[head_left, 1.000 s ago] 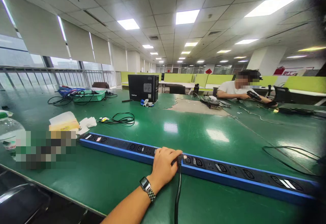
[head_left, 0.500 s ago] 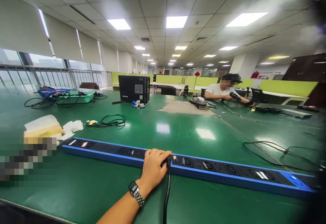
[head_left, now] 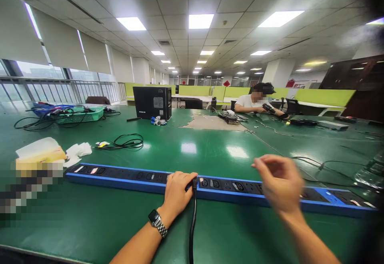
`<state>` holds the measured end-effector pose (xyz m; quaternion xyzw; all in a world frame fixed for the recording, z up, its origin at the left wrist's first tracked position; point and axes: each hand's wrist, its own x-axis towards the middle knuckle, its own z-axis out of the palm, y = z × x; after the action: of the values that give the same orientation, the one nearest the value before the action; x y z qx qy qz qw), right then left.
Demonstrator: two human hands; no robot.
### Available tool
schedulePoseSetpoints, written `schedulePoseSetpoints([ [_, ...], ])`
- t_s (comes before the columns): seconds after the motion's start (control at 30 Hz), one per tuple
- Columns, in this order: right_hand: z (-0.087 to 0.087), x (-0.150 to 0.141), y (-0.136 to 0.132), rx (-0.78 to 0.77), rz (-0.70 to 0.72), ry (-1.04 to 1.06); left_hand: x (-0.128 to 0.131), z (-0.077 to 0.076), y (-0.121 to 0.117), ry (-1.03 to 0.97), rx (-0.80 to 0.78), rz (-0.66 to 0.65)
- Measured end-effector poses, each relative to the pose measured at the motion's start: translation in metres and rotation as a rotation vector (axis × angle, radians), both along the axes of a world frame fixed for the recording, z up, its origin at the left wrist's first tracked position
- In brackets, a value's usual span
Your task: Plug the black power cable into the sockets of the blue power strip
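My left hand (head_left: 177, 194), with a watch on its wrist, is closed over the middle of a long blue and black power strip (head_left: 120, 181). Its fingers reach across the socket face. Beside the thumb, a black plug (head_left: 195, 182) stands at the strip, its cord (head_left: 192, 224) running down toward me. Whether the thumb also presses the plug is hidden. My right hand (head_left: 282, 182), slightly blurred, is raised over the strip's right half. Its fingers curl in toward the thumb, and anything between them is too small or hidden to make out.
The green table (head_left: 126, 220) carries a coiled black cable (head_left: 129, 142), a tissue pack (head_left: 42, 152), a green basket (head_left: 79, 115) of cables and a black computer case (head_left: 153, 103). A clear bottle (head_left: 372, 172) lies at right. A person (head_left: 255, 100) works across the table.
My right hand has come into view from the right, over the strip. My left hand stays on the strip beside the plug. The view has turned slightly right.
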<state>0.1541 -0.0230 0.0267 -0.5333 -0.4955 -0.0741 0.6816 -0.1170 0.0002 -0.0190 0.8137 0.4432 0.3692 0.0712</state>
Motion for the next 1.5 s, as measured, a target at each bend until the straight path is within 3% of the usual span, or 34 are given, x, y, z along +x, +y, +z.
schedulePoseSetpoints([
  [0.13, -0.040, 0.005, 0.014, -0.274, -0.007, 0.134, -0.002, -0.003, 0.002, -0.020, -0.009, -0.018],
  [0.23, -0.057, 0.009, 0.016, -0.346, -0.011, 0.112, -0.003, -0.002, 0.003, -0.066, 0.001, -0.039],
  [0.4, -0.058, 0.005, 0.012, -0.360, 0.008, -0.027, 0.025, 0.015, -0.003, -0.209, 0.056, -0.076],
  [0.57, -0.061, 0.006, 0.010, -0.279, -0.054, -0.089, 0.085, 0.019, -0.003, -0.011, -0.077, -0.119],
  [0.7, -0.065, 0.011, 0.008, -0.280, -0.075, -0.098, 0.106, 0.019, 0.002, 0.131, -0.066, -0.104],
  [0.87, -0.066, 0.006, 0.008, -0.268, -0.019, -0.140, 0.106, 0.022, 0.008, 0.217, -0.005, -0.150],
  [1.0, -0.067, 0.001, 0.009, -0.378, 0.073, -0.211, 0.106, 0.017, 0.008, 0.214, 0.026, -0.198],
  [1.27, -0.069, 0.001, 0.008, -0.420, 0.037, -0.370, 0.106, 0.009, 0.003, 0.166, -0.010, -0.145],
  [1.5, -0.064, 0.005, 0.006, -0.448, 0.148, -0.513, 0.060, -0.001, 0.008, 0.220, 0.002, -0.129],
])
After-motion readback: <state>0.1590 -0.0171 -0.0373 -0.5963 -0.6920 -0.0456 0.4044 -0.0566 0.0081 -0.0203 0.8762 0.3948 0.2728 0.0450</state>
